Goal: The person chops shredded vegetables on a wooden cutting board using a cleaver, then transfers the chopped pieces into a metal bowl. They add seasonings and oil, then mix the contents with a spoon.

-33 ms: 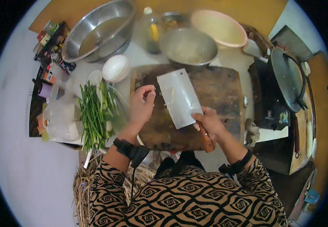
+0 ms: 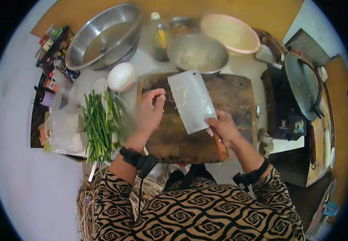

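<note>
Steel cleaver (image 2: 191, 101) gripped by right hand (image 2: 223, 127) over wooden board (image 2: 238, 96).

The counter (image 2: 244, 66) carries a wooden chopping board (image 2: 230, 96), steel bowls (image 2: 101, 36), a pink basin (image 2: 230, 32), a white bowl (image 2: 121, 76), a bottle (image 2: 160, 38) and green onions (image 2: 99, 124).

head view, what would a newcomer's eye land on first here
The broad cleaver lies flat over the middle of the dark wooden chopping board, the right hand at its wooden handle and the left hand beside the blade. Left of the board lies a bunch of green onions; a big steel bowl sits behind.
</note>
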`<state>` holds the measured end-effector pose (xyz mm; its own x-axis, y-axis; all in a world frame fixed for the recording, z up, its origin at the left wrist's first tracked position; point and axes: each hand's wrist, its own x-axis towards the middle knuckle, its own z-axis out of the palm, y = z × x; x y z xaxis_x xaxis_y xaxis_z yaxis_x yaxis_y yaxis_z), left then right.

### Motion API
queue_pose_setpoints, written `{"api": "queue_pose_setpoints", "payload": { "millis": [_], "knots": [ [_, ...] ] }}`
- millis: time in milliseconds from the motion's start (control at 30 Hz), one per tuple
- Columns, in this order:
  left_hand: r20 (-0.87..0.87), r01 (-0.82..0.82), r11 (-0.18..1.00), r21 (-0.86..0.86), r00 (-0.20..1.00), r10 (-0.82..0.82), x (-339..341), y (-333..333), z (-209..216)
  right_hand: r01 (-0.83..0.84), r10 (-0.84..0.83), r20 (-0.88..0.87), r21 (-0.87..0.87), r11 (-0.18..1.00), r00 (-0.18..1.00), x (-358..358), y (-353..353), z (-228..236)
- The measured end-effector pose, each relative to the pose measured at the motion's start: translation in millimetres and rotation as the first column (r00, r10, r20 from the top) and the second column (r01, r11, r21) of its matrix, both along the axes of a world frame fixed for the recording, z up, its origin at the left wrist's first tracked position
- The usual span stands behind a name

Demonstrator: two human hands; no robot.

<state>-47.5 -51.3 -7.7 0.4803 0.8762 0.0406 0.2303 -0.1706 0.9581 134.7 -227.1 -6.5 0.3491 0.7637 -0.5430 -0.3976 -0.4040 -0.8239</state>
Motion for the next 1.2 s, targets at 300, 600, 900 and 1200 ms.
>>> {"api": "queue_pose_setpoints", "payload": {
  "millis": [300, 600, 900, 1200],
  "knots": [
    [-0.572, 0.61, 0.544, 0.576, 0.776, -0.266, 162.4, 28.7, 63.0, -0.001, -0.025, 0.39, 0.067, 0.998, 0.921, 114.7, 70.8, 91.9],
    [-0.87, 0.566, 0.824, 0.037, 0.424, -0.252, 198.6, 115.0, -0.1, 0.055, -0.075, 0.329, 0.07, 0.996, 0.941, 183.7, 78.9, 62.3],
    [-0.891, 0.821, 0.549, 0.158, 0.358, -0.278, 183.7, 80.1, 9.4, 0.076, -0.087, 0.288, 0.048, 0.996, 0.954, 201.2, 72.8, 41.9],
    [-0.852, 0.871, 0.279, 0.405, 0.469, -0.23, 158.6, 57.5, -11.2, 0.138, -0.157, 0.181, 0.113, 0.984, 0.971, 184.6, 40.0, 37.4]
  ]
}}
